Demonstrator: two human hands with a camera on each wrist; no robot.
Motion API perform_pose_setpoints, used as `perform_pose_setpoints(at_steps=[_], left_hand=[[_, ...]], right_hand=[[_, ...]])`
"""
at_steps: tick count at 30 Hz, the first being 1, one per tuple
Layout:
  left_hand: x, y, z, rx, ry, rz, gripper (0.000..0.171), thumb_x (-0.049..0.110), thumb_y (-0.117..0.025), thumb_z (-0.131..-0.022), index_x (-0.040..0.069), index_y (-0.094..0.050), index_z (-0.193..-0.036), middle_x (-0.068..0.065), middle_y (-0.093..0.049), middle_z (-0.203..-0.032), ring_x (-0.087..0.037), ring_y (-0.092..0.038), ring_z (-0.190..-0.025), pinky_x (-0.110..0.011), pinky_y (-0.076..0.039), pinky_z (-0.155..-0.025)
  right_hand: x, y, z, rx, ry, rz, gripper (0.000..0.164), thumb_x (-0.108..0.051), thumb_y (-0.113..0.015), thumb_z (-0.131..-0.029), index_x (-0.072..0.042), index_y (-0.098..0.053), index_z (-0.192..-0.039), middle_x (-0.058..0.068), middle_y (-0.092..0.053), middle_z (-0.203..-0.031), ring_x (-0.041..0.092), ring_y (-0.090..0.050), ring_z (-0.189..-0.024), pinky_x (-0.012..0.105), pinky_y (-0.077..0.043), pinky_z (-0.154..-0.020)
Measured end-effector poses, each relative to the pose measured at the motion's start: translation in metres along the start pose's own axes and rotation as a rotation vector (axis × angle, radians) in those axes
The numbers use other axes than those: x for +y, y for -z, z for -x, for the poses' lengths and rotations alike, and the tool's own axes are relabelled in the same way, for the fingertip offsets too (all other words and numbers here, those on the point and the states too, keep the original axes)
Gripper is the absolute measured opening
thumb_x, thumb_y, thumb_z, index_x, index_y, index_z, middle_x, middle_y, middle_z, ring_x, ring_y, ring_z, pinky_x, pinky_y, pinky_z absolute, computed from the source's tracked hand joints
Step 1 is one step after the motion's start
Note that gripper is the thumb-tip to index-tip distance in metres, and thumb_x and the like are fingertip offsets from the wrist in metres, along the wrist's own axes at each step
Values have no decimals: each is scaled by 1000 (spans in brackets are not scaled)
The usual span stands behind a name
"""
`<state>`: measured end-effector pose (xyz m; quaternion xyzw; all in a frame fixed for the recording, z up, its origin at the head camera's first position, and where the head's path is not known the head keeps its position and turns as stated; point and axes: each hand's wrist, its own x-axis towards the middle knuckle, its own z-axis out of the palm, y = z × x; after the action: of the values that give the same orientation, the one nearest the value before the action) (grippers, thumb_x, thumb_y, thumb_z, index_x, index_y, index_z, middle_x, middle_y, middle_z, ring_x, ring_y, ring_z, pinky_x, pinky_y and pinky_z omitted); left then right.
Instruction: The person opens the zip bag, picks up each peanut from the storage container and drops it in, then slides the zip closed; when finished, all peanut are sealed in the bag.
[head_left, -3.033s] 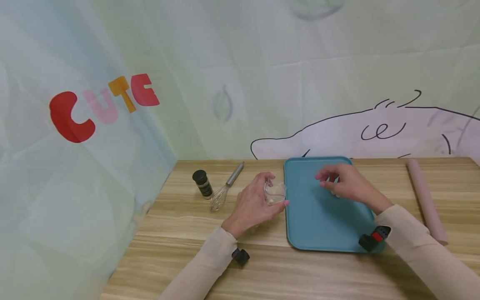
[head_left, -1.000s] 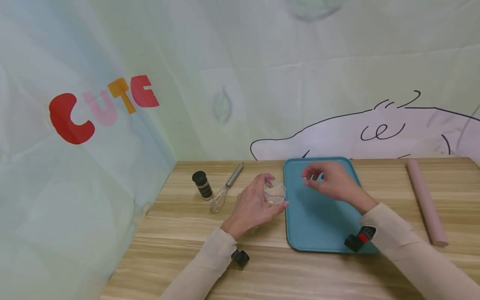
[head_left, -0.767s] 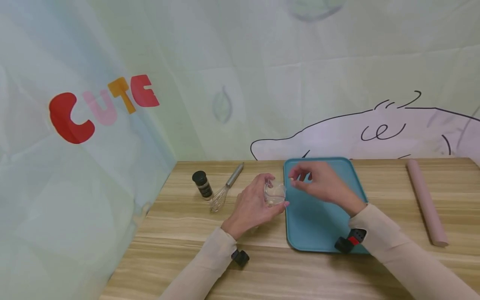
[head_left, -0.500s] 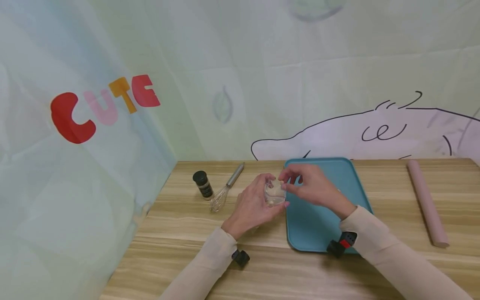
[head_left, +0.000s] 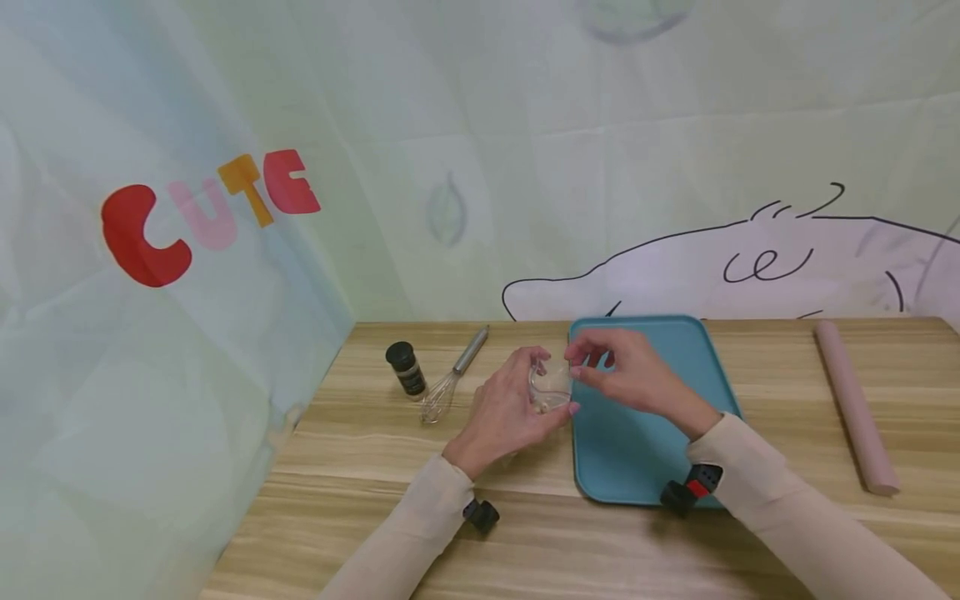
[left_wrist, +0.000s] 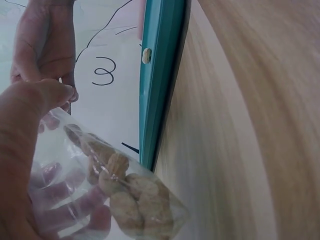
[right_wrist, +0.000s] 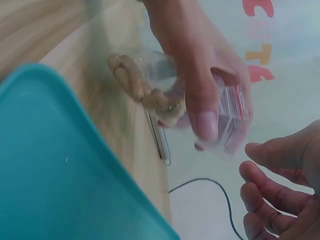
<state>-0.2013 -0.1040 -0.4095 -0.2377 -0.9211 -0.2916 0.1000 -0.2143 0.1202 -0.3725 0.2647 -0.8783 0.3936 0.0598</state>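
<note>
My left hand point(head_left: 510, 408) holds a clear zip bag point(head_left: 553, 383) just left of the blue tray point(head_left: 622, 458). Thumb and fingers grip it near its mouth, where a red zip line shows in the right wrist view. Several unshelled peanuts point(left_wrist: 142, 195) lie in the lower part of the bag. Right beside the bag's mouth is my right hand point(head_left: 626, 371), over the tray's left side. Its fingers point(right_wrist: 270, 187) are loosely bent with nothing between them and the thumb. One peanut point(left_wrist: 146, 55) sits on the tray, hidden behind the right arm in the head view.
A black-capped spice jar point(head_left: 406, 369) and a whisk point(head_left: 453, 375) are on the wooden table to the left. A pink rolling pin point(head_left: 855, 408) lies right of the tray. Behind the table hangs a printed cloth point(head_left: 465, 167).
My right hand has moved left from over the tray to the bag's mouth. The small peanut it pinched is no longer in its fingers. My left hand keeps the bag in place.
</note>
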Motion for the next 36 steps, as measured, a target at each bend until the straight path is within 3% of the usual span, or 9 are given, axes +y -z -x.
perform_pose_setpoints(at_steps=[9, 21, 28, 36], left_hand=[[3, 1, -1, -14, 42, -9, 75, 57, -82, -87, 20, -50, -145, -3, -67, -124, -16, -61, -93, -33, -52, -76], [4, 1, -1, -12, 31, -18, 75, 56, -82, -87, 18, -52, -145, -3, -67, -122, -12, -57, -82, -29, -47, -69], [2, 1, -1, -16, 37, -19, 76, 56, -83, -87, 18, -52, -145, -3, -67, -122, -13, -57, -83, -30, -48, -72], [2, 1, -1, -15, 39, -19, 76, 56, -83, -87, 19, -52, -145, -3, -67, -123, -13, -57, -83, -30, -48, -71]], right_hand=[[26, 23, 21, -1, -81, 71, 11, -11, -76, -99, -9, -77, -110, 3, -78, -102, 16, -66, -93, 33, -51, -81], [74, 56, 52, -71, -162, 197, 22, -12, -78, -95, -1, -77, -115, 14, -78, -107, 22, -66, -93, 29, -50, -71], [93, 60, 59, -118, -239, 259, 30, -17, -78, -96, 3, -76, -118, 18, -78, -109, 26, -67, -94, 36, -53, -75], [100, 57, 61, -137, -264, 257, 29, -17, -76, -97, 4, -77, -118, 12, -76, -98, 20, -62, -87, 33, -49, -71]])
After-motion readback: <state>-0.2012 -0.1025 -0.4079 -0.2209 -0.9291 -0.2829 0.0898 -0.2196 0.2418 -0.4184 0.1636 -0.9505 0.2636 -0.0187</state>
